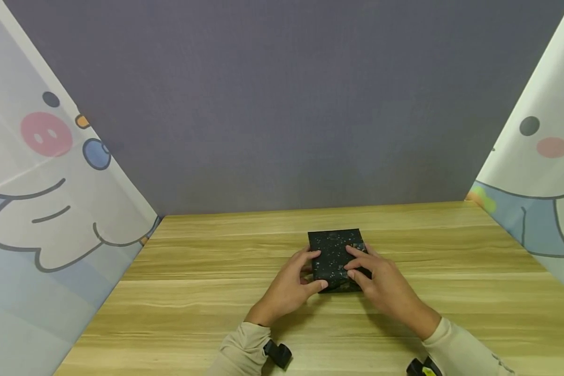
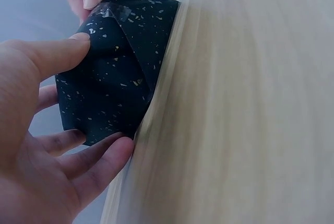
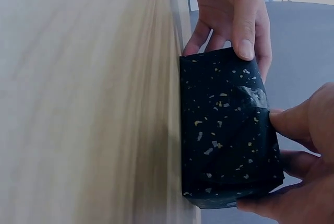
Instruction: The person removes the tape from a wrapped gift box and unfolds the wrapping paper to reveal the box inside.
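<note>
Beige sleeves (image 1: 242, 349) lead to fingers (image 1: 316, 286) gripping a black box (image 1: 330, 261), grey panel (image 1: 282, 104) behind, table (image 1: 192, 271) beneath.

I find the wooden table (image 1: 178, 313) evenly and moderately lit; the lamp itself is out of sight. Soft-edged shadows lie on the wood beneath the left hand (image 1: 289, 284) and right hand (image 1: 386, 282). The grey back panel (image 1: 282, 115) reads dimmer. Clear tape (image 3: 254, 97) on the black package (image 3: 222, 140) shows slight pale glare. Both wrist views run cool, bluish and hazy, with the near wood blurred. In the head view, the printed side panels (image 1: 9, 292) slant outward toward the edges.
</note>
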Tool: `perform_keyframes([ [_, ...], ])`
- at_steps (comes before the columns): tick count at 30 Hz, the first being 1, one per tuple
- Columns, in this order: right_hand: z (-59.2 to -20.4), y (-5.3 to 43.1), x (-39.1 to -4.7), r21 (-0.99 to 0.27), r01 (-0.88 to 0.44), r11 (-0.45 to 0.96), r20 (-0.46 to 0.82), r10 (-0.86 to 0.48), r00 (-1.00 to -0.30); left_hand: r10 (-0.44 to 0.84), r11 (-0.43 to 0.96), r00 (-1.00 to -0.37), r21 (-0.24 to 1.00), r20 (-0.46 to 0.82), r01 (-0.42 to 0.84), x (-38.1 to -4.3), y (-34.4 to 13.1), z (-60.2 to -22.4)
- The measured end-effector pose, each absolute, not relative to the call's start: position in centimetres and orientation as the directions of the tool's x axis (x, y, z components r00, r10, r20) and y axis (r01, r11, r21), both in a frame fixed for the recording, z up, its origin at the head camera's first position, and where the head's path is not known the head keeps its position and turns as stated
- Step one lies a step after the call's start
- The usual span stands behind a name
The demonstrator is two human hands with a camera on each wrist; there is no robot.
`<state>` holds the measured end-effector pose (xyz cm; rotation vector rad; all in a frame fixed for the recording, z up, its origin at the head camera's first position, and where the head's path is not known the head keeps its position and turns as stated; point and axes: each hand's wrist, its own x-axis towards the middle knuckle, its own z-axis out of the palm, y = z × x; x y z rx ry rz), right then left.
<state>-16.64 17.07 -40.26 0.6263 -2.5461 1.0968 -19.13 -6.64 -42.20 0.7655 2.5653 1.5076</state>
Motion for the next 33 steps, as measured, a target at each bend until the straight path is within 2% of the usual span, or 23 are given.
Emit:
perform_keyframes([
  [22, -40.22, 16.91, -16.57, -0.671, -0.447, 0.591, 0.404, -0.213, -0.889, 0.455, 0.374, -0.869, 0.844, 0.195, 0.385, -19.18, -6.66, -42.26],
  [33, -40.24, 16.34, -16.45, -0.600, -0.481, 0.639, 0.410, -0.271, -0.871, 0.457, 0.377, -0.871, 0.848, 0.180, 0.373, -19.12, -6.74, -42.31],
])
